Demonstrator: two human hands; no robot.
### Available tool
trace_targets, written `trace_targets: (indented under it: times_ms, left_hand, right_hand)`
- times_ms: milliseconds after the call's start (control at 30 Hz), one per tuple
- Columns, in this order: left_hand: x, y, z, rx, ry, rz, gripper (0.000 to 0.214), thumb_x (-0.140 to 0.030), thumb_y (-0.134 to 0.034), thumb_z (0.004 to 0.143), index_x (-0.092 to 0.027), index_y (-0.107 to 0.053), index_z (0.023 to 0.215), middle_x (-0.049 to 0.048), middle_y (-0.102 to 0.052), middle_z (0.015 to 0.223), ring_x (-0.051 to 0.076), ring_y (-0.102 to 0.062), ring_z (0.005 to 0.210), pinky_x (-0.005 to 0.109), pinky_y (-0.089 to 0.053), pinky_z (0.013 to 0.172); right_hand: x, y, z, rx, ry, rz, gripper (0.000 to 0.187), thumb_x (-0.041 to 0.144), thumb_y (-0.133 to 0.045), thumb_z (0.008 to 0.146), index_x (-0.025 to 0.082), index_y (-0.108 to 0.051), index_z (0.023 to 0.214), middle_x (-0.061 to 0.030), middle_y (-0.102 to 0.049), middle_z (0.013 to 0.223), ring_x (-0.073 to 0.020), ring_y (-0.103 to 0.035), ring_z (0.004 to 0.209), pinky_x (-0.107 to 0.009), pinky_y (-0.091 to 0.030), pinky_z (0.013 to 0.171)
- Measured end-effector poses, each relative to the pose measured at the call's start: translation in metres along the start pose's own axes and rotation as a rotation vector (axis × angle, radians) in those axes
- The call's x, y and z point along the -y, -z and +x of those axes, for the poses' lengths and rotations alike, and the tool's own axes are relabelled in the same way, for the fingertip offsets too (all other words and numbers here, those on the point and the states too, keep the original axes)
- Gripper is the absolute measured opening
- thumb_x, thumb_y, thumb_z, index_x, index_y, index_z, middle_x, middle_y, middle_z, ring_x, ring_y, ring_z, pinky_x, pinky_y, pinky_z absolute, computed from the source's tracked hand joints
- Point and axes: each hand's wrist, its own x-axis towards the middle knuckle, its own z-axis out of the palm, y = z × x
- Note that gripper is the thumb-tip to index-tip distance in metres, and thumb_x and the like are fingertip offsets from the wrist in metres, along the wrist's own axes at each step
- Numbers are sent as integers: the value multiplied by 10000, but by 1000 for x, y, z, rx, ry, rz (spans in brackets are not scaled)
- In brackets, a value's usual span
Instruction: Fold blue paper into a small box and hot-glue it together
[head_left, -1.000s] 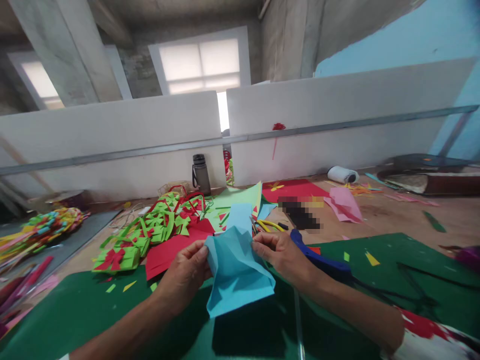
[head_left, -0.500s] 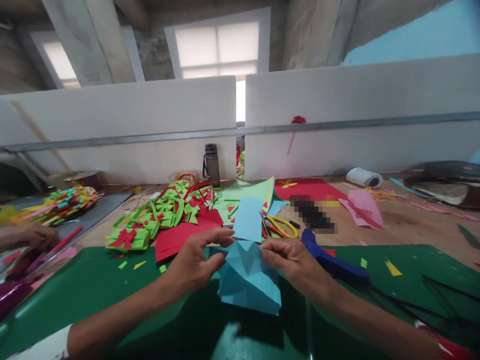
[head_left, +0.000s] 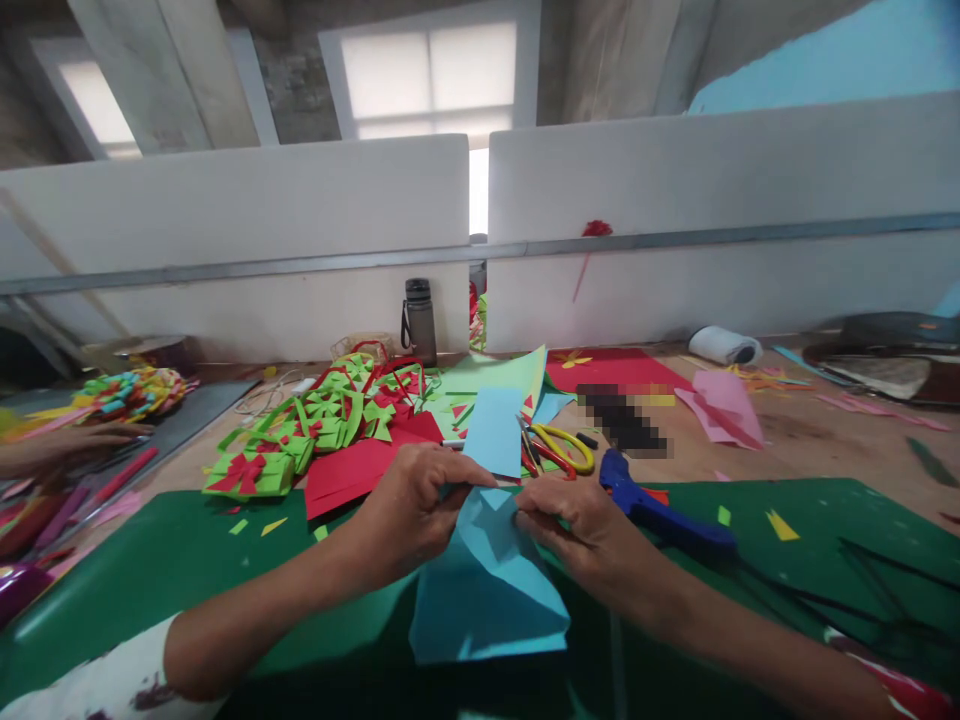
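Observation:
A creased light-blue paper sheet [head_left: 491, 585] lies partly folded on the green mat [head_left: 172, 580] in front of me. My left hand [head_left: 416, 510] pinches its upper left edge with closed fingers. My right hand [head_left: 581, 530] pinches the upper right edge, fingers pressed together on a fold. Another flat light-blue sheet [head_left: 495, 430] lies just beyond my hands. Yellow-handled scissors [head_left: 559, 448] rest to its right, and a blue glue gun [head_left: 660, 510] lies beside my right wrist.
A heap of green and red paper bows [head_left: 322, 420] and red sheets [head_left: 352, 470] sits to the left. A grey bottle [head_left: 418, 320] stands by the white partition. Pink paper [head_left: 720, 405] and a white roll [head_left: 724, 345] lie right. Another person's hand [head_left: 67, 450] rests at far left.
The blue sheet has come down from being held up unfolded to lying on the mat, and both hands have closed in over its top edge. The other person's hand has appeared at the left.

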Motion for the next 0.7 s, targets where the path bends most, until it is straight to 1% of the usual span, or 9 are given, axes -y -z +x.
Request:
trace_targets:
  times_ms: [133, 167, 233, 300, 400, 467, 533, 600, 700]
  left_hand:
    - [-1, -5, -3, -8, 32, 24, 235, -79, -509, 800, -181, -710, 866, 12, -711, 754, 102, -629, 640, 169, -462, 597]
    - [-1, -6, -3, -8, 40, 46, 235, -79, -507, 797, -179, -708, 866, 15, -709, 759, 107, -628, 645, 175, -459, 601]
    - [-3, -8, -4, -13, 79, 92, 226, -86, -499, 792, -173, -702, 836, 19, -701, 744, 117, -622, 640, 182, -447, 582]
    - [-5, -8, -5, -29, 114, 173, 215, -92, -491, 785, -165, -693, 767, 21, -687, 698, 123, -607, 618, 191, -429, 566]
    - [-9, -10, -6, -29, 99, 338, 206, -94, -488, 768, -169, -668, 704, 15, -676, 668, 131, -579, 605, 222, -408, 598]
    - [-12, -11, -7, -8, 74, 399, 205, -89, -480, 764, -177, -658, 715, 2, -670, 660, 125, -556, 585, 239, -398, 626]
    - [-14, -12, -8, 10, 68, 417, 214, -94, -465, 779, -175, -650, 708, -4, -657, 635, 115, -541, 558, 242, -399, 635]
    - [-14, -11, -8, 15, 75, 419, 225, -110, -457, 797, -171, -652, 704, 7, -664, 651, 120, -559, 574, 238, -414, 637]
    - [-10, -8, -7, -18, 79, 379, 227, -109, -456, 798, -174, -673, 774, 24, -686, 718, 135, -607, 638, 220, -445, 623]
  right_hand:
    - [1, 0, -1, -65, 6, -2, 182, 254, -450, 890, 176, -562, 769, 0, -578, 707, -126, -539, 668, -245, -403, 636]
    - [2, 1, -2, -110, 6, -3, 163, 285, -457, 891, 179, -572, 845, -14, -605, 770, -141, -562, 723, -258, -419, 670]
    - [6, 2, -5, -238, 39, -45, 233, 381, -475, 881, 172, -555, 948, -51, -621, 881, -177, -575, 834, -300, -434, 739]
    - [14, 4, -8, -342, 136, -155, 333, 476, -501, 844, 154, -539, 920, -80, -609, 898, -210, -562, 867, -350, -426, 775]
    - [28, 2, -12, -358, 282, -353, 383, 526, -539, 798, 144, -535, 826, -76, -590, 814, -219, -547, 792, -427, -384, 821]
    - [34, -2, -13, -352, 309, -474, 301, 439, -547, 821, 139, -548, 796, -70, -584, 778, -219, -536, 763, -474, -352, 849]
    - [35, -7, -14, -351, 341, -561, 156, 244, -484, 858, 141, -556, 765, -64, -577, 740, -206, -524, 734, -484, -353, 843]
    - [33, -11, -14, -347, 390, -590, 185, 99, -406, 835, 145, -558, 739, -67, -577, 733, -195, -520, 727, -460, -377, 820]
    - [28, -14, -15, -348, 472, -578, 208, 49, -387, 798, 139, -559, 723, -98, -607, 819, -204, -544, 800, -432, -398, 827]
